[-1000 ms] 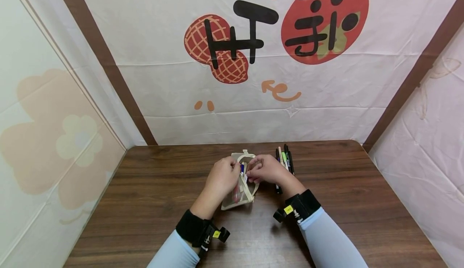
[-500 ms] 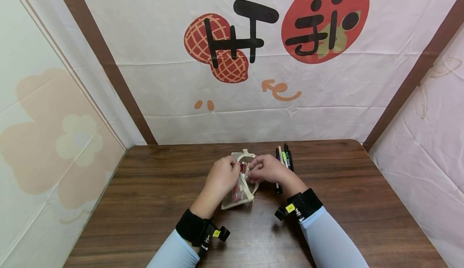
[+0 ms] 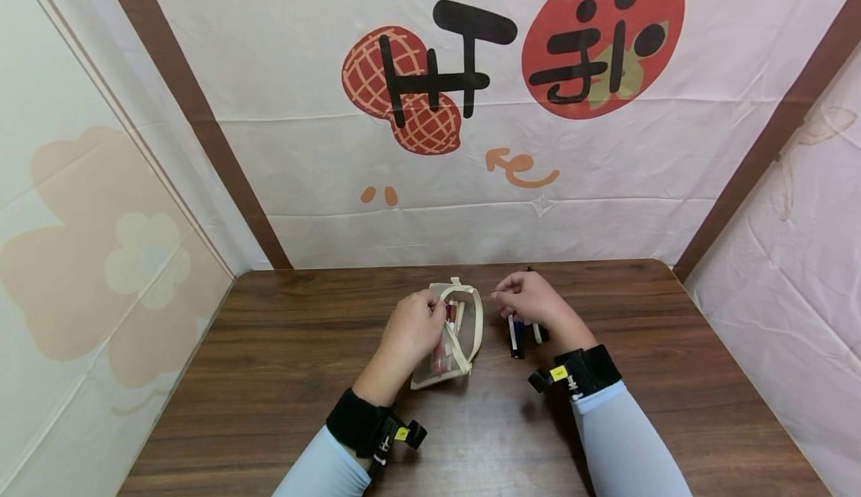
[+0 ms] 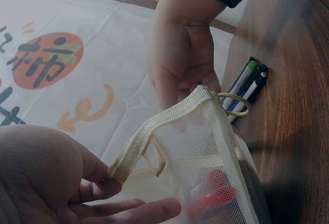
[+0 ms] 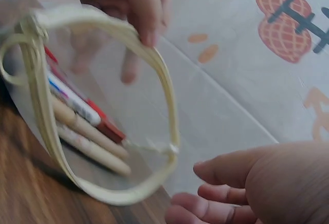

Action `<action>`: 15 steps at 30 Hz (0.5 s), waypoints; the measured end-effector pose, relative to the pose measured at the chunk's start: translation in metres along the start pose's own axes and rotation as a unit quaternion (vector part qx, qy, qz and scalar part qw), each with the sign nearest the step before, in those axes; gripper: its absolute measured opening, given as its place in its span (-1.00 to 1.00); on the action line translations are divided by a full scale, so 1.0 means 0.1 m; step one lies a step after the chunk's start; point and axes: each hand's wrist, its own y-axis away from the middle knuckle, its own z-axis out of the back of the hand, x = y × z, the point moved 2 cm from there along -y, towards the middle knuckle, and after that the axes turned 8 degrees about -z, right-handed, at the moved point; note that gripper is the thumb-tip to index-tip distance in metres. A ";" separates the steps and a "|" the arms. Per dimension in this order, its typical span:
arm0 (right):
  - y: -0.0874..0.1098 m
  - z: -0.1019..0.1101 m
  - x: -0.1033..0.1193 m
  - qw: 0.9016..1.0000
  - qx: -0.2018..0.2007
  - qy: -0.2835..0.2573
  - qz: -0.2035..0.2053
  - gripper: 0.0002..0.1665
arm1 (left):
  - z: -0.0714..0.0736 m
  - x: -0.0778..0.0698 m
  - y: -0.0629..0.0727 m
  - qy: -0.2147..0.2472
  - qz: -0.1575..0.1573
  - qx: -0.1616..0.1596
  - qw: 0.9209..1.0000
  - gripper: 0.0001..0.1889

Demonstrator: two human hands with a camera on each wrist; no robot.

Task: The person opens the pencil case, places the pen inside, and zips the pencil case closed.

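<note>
A cream mesh pencil pouch [image 3: 479, 325] lies with its zippered mouth spread wide. My left hand [image 3: 415, 325] pinches the rim between thumb and finger, as the left wrist view also shows on the zipper band [image 4: 131, 157]. Inside, the right wrist view shows a white marker [image 5: 77, 100], two pale wooden-looking sticks [image 5: 92, 149] and a red pen [image 5: 110, 129]. Apart from the pouch, to its right, my right hand [image 3: 531, 299] hovers with loosely bent fingers and nothing between them. It partly covers a group of pens [image 3: 516, 340] on the table.
Several pens with black, green and white parts [image 4: 249, 82] lie side by side on the brown wooden table [image 3: 282, 362]. A printed cloth [image 3: 303, 168] hangs behind the table's far edge. Black straps with small cameras [image 3: 585, 370] sit on both wrists.
My right hand has left the pouch mouth and moved right, over the loose pens. The blue pen end seen in the mouth earlier has dropped from sight there. My left hand keeps its place.
</note>
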 end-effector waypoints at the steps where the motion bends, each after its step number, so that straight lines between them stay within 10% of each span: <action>1: 0.00 0.04 -0.03 1.000 -0.012 0.008 -0.002 -0.71 | 0.00 0.00 0.00 0.000 0.000 0.000 1.000 -0.70; 15: 0.05 0.45 -0.26 0.987 -0.108 0.110 -0.051 -0.63 | -0.01 0.00 0.00 0.001 -0.001 0.000 1.000 -0.69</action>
